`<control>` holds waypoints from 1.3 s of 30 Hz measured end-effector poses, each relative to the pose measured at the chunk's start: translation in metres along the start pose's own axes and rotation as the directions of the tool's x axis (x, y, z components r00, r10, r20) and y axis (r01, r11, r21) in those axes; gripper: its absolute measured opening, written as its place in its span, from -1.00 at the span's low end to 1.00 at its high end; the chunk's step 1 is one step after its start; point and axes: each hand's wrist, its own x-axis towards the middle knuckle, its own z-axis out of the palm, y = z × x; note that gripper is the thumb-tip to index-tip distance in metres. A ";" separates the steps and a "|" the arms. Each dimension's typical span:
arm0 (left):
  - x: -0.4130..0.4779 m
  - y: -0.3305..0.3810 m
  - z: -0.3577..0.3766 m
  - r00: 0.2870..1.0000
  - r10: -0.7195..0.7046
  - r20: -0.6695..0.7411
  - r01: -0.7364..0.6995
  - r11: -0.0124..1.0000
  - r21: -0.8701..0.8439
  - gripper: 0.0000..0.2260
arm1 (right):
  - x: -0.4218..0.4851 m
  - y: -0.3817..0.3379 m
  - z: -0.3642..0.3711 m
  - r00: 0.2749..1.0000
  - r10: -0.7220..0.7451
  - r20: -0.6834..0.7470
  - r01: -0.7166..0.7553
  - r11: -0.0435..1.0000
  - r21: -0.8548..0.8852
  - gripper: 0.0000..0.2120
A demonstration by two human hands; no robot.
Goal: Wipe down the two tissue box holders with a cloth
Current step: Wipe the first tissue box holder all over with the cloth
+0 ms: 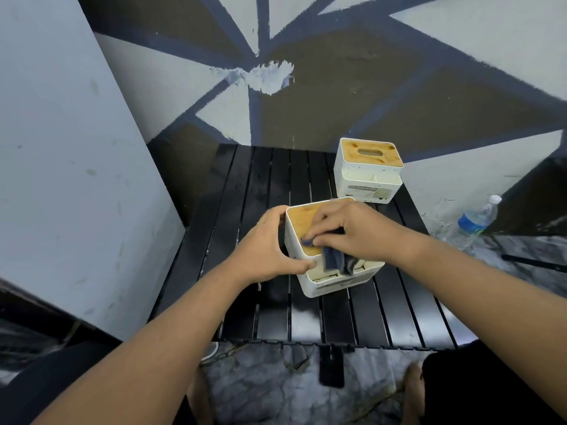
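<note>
Head view: my left grip (pixel 270 246) clasps side of near holder (pixel 334 282), mid desk (pixel 267 179); my right grip (pixel 346 231) pinches dark cloth (pixel 337 260) on its wood lid (pixel 299 220). 2nd holder (pixel 366 171) sits behind-right, apart.

A: What colours are the boxes?
B: The near square white plastic tissue box holder (pixel 313 286) has a tan wooden lid. The far white plastic tissue box holder (pixel 366 176) matches it and is flecked with dark specks.
A: And the rag?
B: It's a small dark blue cloth (pixel 336 260).
A: Around them?
B: Black slatted metal worktop (pixel 270 185), painted wall (pixel 352 87) of grey and brown triangles edged navy, clear plastic bottle (pixel 475 222) with a blue label.
</note>
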 end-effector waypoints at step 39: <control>-0.002 0.010 0.011 0.997 -0.064 -0.039 0.068 0.991 0.114 0.02 | -0.045 0.036 -0.013 0.856 0.316 -0.409 -0.364 0.931 -0.042 -0.83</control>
